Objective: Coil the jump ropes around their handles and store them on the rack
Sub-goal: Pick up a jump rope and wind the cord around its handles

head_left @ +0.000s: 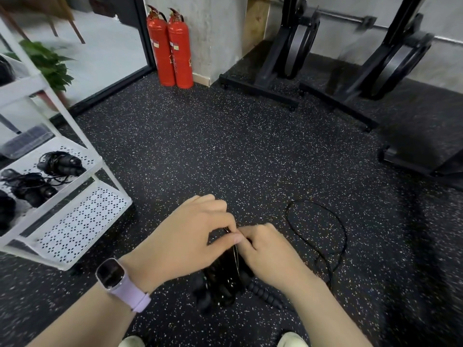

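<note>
Low in the middle of the view, my left hand [190, 236] and my right hand [270, 251] meet over a pair of black jump rope handles [223, 281]. My left fingers pinch the thin black rope where it comes off the handles. My right hand grips the handles' upper end; a ribbed black grip [263, 294] sticks out below it. The loose rope [343, 236] trails right in a loop on the floor. A white perforated rack [82, 219] stands at the left, with coiled black jump ropes [60, 162] on its middle shelf.
Two red fire extinguishers [169, 48] stand against the far wall. Black exercise machines [295, 53] sit at the back right, their base bars on the speckled rubber floor [225, 151]. A potted plant [47, 63] is behind the rack. My shoe tips show at the bottom edge.
</note>
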Demonstrator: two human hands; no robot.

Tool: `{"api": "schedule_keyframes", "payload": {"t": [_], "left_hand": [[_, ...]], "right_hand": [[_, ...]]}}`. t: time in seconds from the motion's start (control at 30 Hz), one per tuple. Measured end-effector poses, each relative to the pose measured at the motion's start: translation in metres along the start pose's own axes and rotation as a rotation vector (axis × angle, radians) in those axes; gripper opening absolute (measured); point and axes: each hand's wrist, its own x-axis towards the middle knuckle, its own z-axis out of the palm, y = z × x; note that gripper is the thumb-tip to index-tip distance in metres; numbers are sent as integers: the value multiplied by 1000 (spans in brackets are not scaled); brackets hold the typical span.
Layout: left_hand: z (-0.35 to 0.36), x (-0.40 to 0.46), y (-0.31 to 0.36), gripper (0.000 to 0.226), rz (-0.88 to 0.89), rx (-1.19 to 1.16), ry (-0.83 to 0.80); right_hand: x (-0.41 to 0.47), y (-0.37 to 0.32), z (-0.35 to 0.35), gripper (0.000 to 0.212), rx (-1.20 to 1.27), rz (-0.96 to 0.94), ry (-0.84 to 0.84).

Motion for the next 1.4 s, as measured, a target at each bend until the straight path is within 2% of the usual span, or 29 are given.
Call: {"api": "schedule_keyframes", "payload": {"t": [0.1,0.2,0.33,0.4,0.47,0.5,0.6,0.73,0.93,1.0,1.07,1.13,1.17,1.27,1.33,1.4], "left_hand": [[-1,0,-10,31,-93,-146,18],[0,0,-12,38,-180,-263,32],[1,8,-8,48,-191,-315,3],[3,9,-6,46,-185,-280,27],[7,8,-10,41,-326,-295,7],[6,7,-8,41,-346,-257,96],[6,-3,-11,48,-287,-207,-20],[9,-3,-6,39,-272,-26,-110],[3,-2,5,37,-142,114,-106],[1,-1,8,33,-88,179,-95],[-3,-2,12,34,-47,236,-82],[-4,-2,17,31,-2,245,-79],[-4,-1,20,30,21,243,-82],[-1,1,24,34,42,266,-122],[1,1,24,40,23,279,-137],[0,2,23,44,26,266,-110]], "right_hand": [[1,1,-4,56,356,0,0],[1,-1,-9,57,649,94,6],[3,-7,-12,48,982,159,-25],[3,-10,-13,46,1129,159,4],[4,-12,-13,50,1306,203,57],[4,-12,-14,51,1403,259,112],[9,-6,-23,35,1585,478,343],[14,6,-27,37,1390,663,576],[16,15,-21,48,1139,685,624],[14,16,-20,52,811,641,661],[10,15,-16,53,417,518,738],[8,9,-12,51,221,384,760],[9,6,-10,52,130,367,701],[11,2,-3,42,-145,323,368],[8,0,1,38,-184,213,170],[5,0,4,43,-150,111,55]]}}
